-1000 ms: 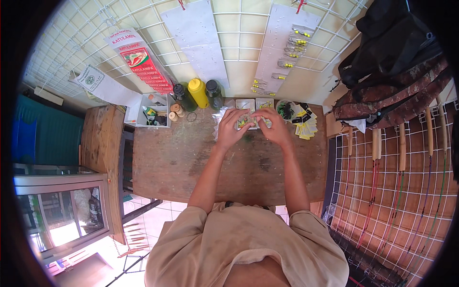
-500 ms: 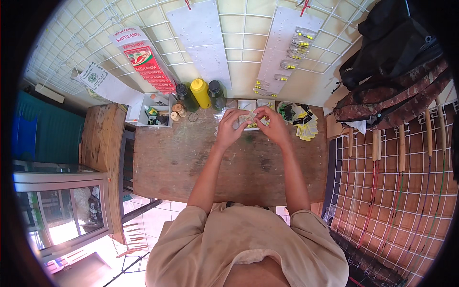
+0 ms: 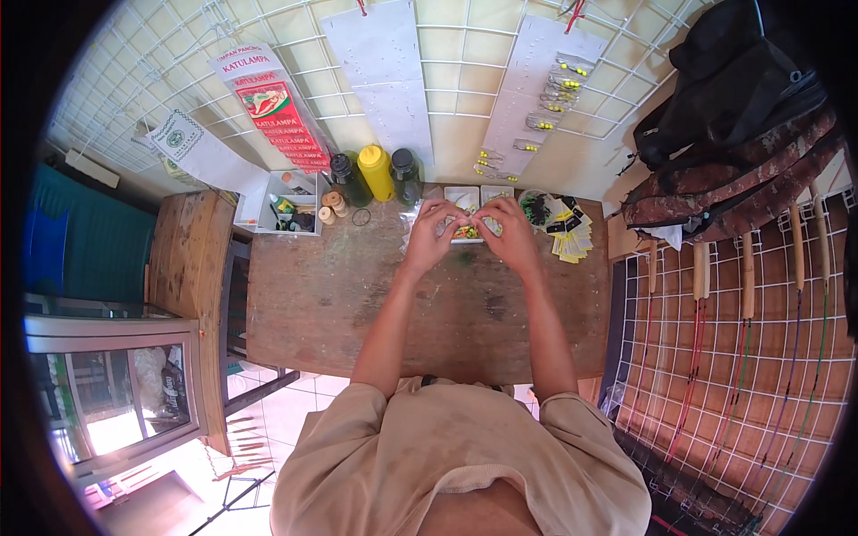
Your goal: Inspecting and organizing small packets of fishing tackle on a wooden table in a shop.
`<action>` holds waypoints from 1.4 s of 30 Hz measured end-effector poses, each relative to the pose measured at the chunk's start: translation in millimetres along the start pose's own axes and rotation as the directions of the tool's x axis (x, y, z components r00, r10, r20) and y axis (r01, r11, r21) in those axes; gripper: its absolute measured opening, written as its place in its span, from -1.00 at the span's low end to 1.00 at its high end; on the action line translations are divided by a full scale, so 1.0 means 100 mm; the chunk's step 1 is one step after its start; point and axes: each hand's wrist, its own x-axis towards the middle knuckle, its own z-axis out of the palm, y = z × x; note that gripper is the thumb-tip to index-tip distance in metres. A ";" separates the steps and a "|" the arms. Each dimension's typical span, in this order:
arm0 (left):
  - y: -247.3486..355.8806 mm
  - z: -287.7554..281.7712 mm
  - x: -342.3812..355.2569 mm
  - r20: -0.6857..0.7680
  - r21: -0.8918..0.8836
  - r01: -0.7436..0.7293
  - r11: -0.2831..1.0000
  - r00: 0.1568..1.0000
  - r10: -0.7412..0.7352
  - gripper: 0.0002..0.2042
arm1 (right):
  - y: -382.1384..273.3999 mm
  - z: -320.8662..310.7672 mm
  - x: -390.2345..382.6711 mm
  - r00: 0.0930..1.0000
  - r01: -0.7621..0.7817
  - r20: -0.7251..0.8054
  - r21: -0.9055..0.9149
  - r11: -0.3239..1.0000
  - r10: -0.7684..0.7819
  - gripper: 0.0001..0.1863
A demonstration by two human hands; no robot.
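Note:
Over white compartment trays holding small yellow pieces, my left hand and my right hand meet with fingertips pinched together. Both grip something small that I cannot make out, as the fingers hide it. Thin clear plastic bags lie just left of the trays. A round tub of dark green bits is right of my right hand, beside fanned yellow-and-black packets.
The wooden table holds dark bottles, a yellow squeeze bottle, wooden spools and a white organiser. Cards of small rigs hang behind. Bags and rods on a grid are right, a glass cabinet left.
My fingertips have drawn closer together over the trays. The small pale, clear item that showed between them half a second ago is now mostly hidden.

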 end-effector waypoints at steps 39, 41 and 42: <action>0.03 -0.10 -0.42 -0.228 -0.118 0.196 0.974 0.949 -0.218 -0.90 | -0.25 0.49 -0.33 0.936 -0.268 -0.148 0.289 0.919 0.319 -0.89; 0.02 -0.14 -0.45 -0.225 -0.154 0.226 0.962 0.940 -0.257 -0.90 | -0.31 0.53 -0.31 0.925 -0.297 -0.141 0.308 0.904 0.353 -0.88; 0.02 -0.17 -0.47 -0.225 -0.159 0.219 0.963 0.941 -0.251 -0.89 | -0.33 0.56 -0.30 0.925 -0.297 -0.140 0.310 0.903 0.353 -0.88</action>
